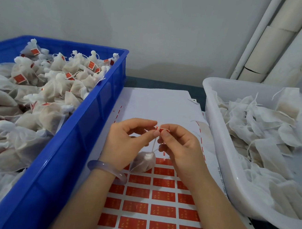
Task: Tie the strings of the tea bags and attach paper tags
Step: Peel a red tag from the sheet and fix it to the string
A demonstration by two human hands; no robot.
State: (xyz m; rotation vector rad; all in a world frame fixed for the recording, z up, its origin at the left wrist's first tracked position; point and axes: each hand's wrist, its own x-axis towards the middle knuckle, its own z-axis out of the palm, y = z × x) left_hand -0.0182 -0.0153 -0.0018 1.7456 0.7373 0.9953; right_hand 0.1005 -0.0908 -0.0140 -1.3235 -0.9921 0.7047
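Two hands meet fingertip to fingertip right in the middle. The left hand [127, 141] and the right hand [180, 146] each pinch a tiny red paper tag [158, 128] between thumb and forefinger, with the other fingers loosely curled. Most of the tag is buried under the fingertips. I honestly can't tell if it's folded round the string or only pressed against it, and the print on it is unreadable.

A thin white string [154, 143] drops from the pinch toward 6 o'clock, down to the tea bag [144, 161] just below the hands. The bag is a see-through white mesh pouch, gathered at the neck, with pale filling inside. Its left side is tucked behind the left wrist, and I can't make out whether it dangles or sits on the paper.

That wrist wears a pale lilac bangle [107, 170].

Under everything at 6 o'clock is a sheet of red tags [162, 195] in neat rows, cut off by the bottom edge. Its part toward 12 o'clock is bare white.

At 9 o'clock a blue crate [85, 127] is heaped with tied bags [60, 75] carrying red tags, and it runs off the left edge. At 3 o'clock a white tub [220, 155] holds flat bags [263, 125] with loose strings and is clipped by the right edge. Pale pipes [269, 42] climb out of view at 1 o'clock.
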